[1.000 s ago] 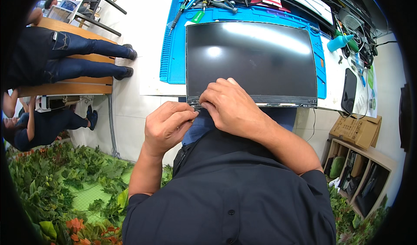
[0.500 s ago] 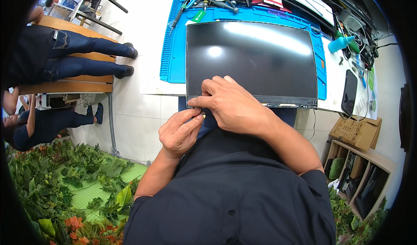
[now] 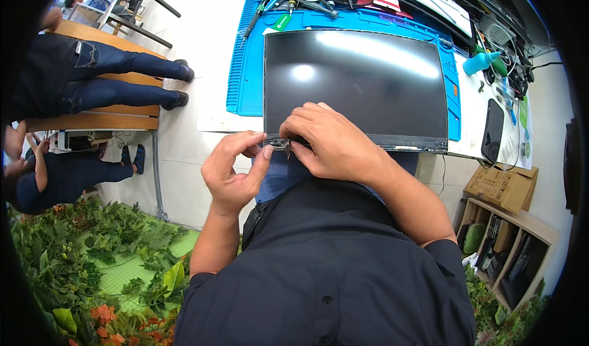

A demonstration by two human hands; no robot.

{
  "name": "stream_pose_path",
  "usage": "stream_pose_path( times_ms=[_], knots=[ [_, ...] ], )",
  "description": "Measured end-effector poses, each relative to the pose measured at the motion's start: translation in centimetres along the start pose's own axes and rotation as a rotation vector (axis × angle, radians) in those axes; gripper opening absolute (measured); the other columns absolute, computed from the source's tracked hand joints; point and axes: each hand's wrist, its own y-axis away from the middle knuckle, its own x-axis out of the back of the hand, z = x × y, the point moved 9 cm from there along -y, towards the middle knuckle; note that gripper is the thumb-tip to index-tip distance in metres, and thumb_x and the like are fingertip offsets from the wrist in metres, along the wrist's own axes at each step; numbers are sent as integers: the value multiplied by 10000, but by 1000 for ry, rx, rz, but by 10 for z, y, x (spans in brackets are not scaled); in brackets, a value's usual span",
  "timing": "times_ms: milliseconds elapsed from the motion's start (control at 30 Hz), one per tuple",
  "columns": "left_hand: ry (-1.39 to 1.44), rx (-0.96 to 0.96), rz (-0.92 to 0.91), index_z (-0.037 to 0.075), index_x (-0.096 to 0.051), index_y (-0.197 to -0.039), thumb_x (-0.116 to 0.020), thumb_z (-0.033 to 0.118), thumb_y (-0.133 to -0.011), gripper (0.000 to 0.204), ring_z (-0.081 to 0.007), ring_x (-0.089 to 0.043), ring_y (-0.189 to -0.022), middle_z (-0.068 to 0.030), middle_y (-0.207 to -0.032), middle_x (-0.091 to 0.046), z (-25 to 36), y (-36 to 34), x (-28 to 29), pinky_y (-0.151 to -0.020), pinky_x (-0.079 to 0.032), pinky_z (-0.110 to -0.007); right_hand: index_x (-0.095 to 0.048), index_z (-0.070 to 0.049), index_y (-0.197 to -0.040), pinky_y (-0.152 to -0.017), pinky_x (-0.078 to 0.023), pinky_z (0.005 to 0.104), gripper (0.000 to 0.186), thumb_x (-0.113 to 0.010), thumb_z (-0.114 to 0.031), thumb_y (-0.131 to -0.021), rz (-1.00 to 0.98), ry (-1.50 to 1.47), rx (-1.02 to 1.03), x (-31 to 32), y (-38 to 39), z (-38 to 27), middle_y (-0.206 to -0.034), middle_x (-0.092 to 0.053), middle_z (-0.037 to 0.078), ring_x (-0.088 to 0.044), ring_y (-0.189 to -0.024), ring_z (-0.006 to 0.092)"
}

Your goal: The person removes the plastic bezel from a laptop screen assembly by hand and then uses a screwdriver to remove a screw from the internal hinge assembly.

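A laptop screen point(image 3: 362, 88) with a dark, glossy panel lies on the blue work mat point(image 3: 244, 82), its near edge towards me. At its near left corner shows a small dark metal hinge point(image 3: 280, 143). My left hand point(image 3: 232, 167) pinches the hinge's left end between thumb and forefinger. Just right of it, my right hand point(image 3: 334, 142) grips the screen's near edge, its curled fingers over the panel and its thumb below. Its fingertips are partly hidden. A thin dark strip hangs beside the hinge, near the right thumb.
Screwdrivers point(image 3: 251, 22), packets and cables crowd the back of the mat. To the right are a blue bottle point(image 3: 481, 62) and a black phone point(image 3: 493, 128). A cardboard box point(image 3: 503, 186) sits on a shelf unit at the right. Other people point(image 3: 116, 82) are at the left.
My left hand has opened its pinch wider and turned at the corner, moving left. My right fingers have shifted right off the corner, and the hinge now shows between my hands.
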Motion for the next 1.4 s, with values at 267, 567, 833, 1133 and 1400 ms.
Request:
stream_pose_path(
  times_ms=[267,567,833,1133,1400],
  knots=[
    [-186,-69,-346,72,-807,-1056,-953,53,-716,371,-203,-682,-875,-70,-1015,-756,-3,-8,-22,-653,-544,-304,-715,-47,-918,-838,-502,439,106,-738,-14,-820,209,8,-53,10,5,8,-903,-680,101,-647,-907,306],
    [-203,-112,-411,95,-830,-1014,-953,58,-676,362,-226,-649,-855,-59,-934,-691,-3,-19,-32,-702,-525,-360,-751,-62,-977,-866,-495,415,184,-720,22,-816,136,181,-15,9,5,6,-975,-693,60,-626,-971,285],
    [-112,-57,-369,87,-828,-984,-959,48,-671,341,-212,-613,-826,-49,-872,-654,-15,-17,-35,-709,-509,-359,-801,-49,-1015,-956,-467,415,186,-741,-35,-839,107,266,26,15,20,-7,-1073,-725,61,-627,-1103,268],
    [-99,-122,-393,90,-829,-956,-963,50,-663,324,-213,-590,-815,-33,-847,-628,-14,-18,-38,-702,-490,-358,-767,-87,-1145,-953,-456,419,291,-819,-138,-863,71,260,82,16,23,-16,-1150,-688,55,-606,-1100,267],
    [-131,-100,-444,110,-812,-984,-946,99,-712,304,-232,-618,-826,-43,-897,-649,-13,-20,-39,-717,-523,-367,-764,-94,-1148,-945,-459,418,306,-837,-147,-856,68,291,47,16,24,-13,-1137,-676,52,-600,-1098,267]
  ],
)
